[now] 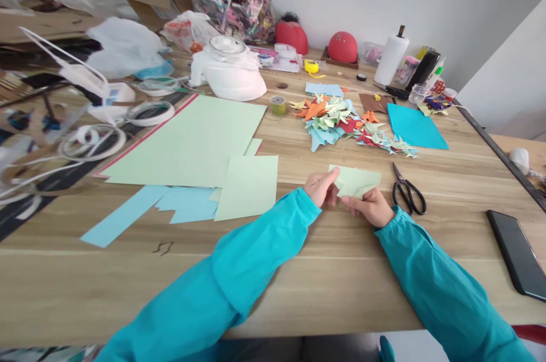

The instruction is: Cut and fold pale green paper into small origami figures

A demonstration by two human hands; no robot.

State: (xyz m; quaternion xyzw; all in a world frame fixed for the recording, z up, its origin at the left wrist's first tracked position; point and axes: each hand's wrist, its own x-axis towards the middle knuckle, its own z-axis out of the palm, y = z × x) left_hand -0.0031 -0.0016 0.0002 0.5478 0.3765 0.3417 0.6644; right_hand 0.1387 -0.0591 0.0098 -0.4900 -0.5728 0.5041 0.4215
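Note:
A small piece of pale green paper (pixel 360 180), partly folded, is held up above the table between both hands. My left hand (pixel 322 187) pinches its left end, thumb on top. At the lower edge, the thumb and fingers of my right hand (pixel 372 207) grip the same paper. Black-handled scissors (pixel 407 190) lie just right of my right hand, points away from me. Beyond the hands is a heap of folded paper shapes (pixel 336 117) in green, blue, orange and red. Pale green sheets (pixel 249 188) lie to the left of my left sleeve.
A large green sheet (pixel 191 140) and blue paper strips (pixel 128 217) cover the left. A phone (pixel 518 251) lies at the right edge. Behind are a thread spool (pixel 278 105), a turquoise sheet (pixel 417 126), a yellow tape measure (pixel 311 66) and red pincushions (pixel 342 47). White cables (pixel 91 140) lie far left.

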